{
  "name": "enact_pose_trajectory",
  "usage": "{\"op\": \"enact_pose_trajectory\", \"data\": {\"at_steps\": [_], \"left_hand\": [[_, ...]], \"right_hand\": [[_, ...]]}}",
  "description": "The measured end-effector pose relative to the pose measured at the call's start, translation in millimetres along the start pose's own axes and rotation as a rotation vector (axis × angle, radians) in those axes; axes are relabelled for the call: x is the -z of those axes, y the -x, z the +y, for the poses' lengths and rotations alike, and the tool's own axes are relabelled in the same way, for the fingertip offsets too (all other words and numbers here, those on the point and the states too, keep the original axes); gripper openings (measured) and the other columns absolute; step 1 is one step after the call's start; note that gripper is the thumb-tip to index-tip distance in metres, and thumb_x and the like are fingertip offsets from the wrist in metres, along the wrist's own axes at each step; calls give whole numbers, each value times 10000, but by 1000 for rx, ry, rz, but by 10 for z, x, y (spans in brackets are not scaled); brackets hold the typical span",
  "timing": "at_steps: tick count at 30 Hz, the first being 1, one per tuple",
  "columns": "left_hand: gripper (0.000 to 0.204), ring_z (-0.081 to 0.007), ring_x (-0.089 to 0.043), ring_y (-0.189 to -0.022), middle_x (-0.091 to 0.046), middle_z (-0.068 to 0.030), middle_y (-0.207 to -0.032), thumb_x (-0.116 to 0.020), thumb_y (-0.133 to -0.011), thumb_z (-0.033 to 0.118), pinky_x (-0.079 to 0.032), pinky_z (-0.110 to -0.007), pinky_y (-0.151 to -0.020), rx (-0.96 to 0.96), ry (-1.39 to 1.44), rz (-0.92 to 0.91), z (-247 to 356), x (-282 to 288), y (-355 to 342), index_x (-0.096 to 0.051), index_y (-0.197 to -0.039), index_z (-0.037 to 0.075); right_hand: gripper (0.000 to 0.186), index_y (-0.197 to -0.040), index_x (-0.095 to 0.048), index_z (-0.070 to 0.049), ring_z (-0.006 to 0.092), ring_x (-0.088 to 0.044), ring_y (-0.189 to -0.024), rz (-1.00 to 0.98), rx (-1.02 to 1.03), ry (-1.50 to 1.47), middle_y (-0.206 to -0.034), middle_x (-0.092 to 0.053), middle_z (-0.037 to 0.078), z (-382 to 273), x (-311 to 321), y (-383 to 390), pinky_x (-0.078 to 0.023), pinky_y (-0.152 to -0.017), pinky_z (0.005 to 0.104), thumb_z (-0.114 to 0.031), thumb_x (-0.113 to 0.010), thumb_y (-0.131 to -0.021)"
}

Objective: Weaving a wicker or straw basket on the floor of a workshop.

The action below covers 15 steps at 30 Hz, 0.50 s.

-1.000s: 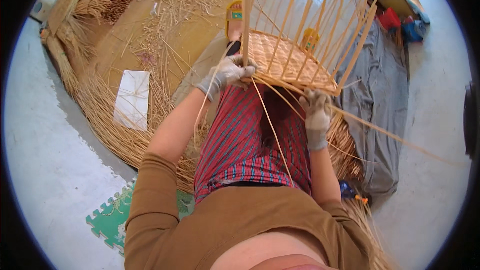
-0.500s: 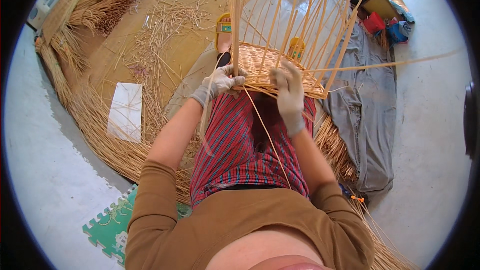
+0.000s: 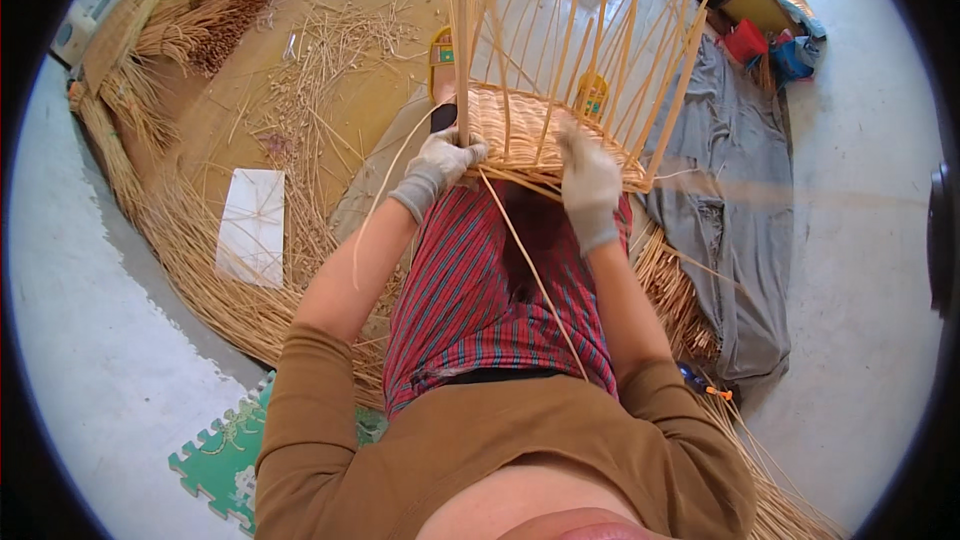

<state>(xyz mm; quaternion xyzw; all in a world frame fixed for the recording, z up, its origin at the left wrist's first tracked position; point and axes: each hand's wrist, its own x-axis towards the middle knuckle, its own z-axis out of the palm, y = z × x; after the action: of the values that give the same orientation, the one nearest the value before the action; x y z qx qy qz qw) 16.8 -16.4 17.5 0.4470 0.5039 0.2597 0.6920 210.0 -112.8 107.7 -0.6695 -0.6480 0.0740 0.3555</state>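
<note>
A partly woven basket (image 3: 510, 115) rests above my lap, its long upright stakes (image 3: 628, 10) rising from the woven base. My left hand (image 3: 441, 165), in a light glove, is closed on the thick stakes and rim at the basket's near left corner. My right hand (image 3: 590, 190), also gloved, is at the near rim right of centre; its raised fingers are smeared by motion, so I cannot tell what they hold. A thin loose weaver (image 3: 530, 262) trails from the rim across my striped lap cloth.
Bundles of reeds (image 3: 210, 15) lie at the left around a white board (image 3: 250, 225) and scraps. A grey cloth (image 3: 730, 270) lies at the right, with red (image 3: 742, 43) and blue containers (image 3: 790, 60) beyond. A green foam mat (image 3: 215, 470) is at the lower left.
My right hand rose leftward from below the rim's right part to the front of the base. A long strand beside it swept across the right side. The basket shifted slightly left.
</note>
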Motion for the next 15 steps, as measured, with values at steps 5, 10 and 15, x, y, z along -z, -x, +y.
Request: {"op": "enact_pose_trajectory", "data": {"at_steps": [5,10,15], "left_hand": [[219,-205,-745,-787,-747,-59,-940,-812,-904,140,-674,-384,-639,51,89,-21,-29,29,-52,-703,-1082,70],[230,-206,-750,-796,-746,-63,-940,-819,-905,173,-674,-387,-648,95,100,-33,-4,90,-17,-701,-1080,82],[287,-159,-721,-826,-733,-22,-964,-815,-921,293,-638,-328,-639,47,8,-157,28,170,62,-712,-1116,110]], "right_hand": [[849,-1579,-416,-149,328,-599,-1245,-54,131,381,-1235,-713,141,40,-251,235,-445,-1067,424,-309,-806,-842],[810,-1533,-452,-131,331,-613,-1194,-320,-58,433,-1197,-715,133,-25,-649,104,-469,-1016,432,-318,-817,-835],[693,-1426,-564,-117,341,-670,-1048,-336,92,521,-1051,-741,119,27,-489,-17,-507,-928,451,-321,-819,-815]]}}
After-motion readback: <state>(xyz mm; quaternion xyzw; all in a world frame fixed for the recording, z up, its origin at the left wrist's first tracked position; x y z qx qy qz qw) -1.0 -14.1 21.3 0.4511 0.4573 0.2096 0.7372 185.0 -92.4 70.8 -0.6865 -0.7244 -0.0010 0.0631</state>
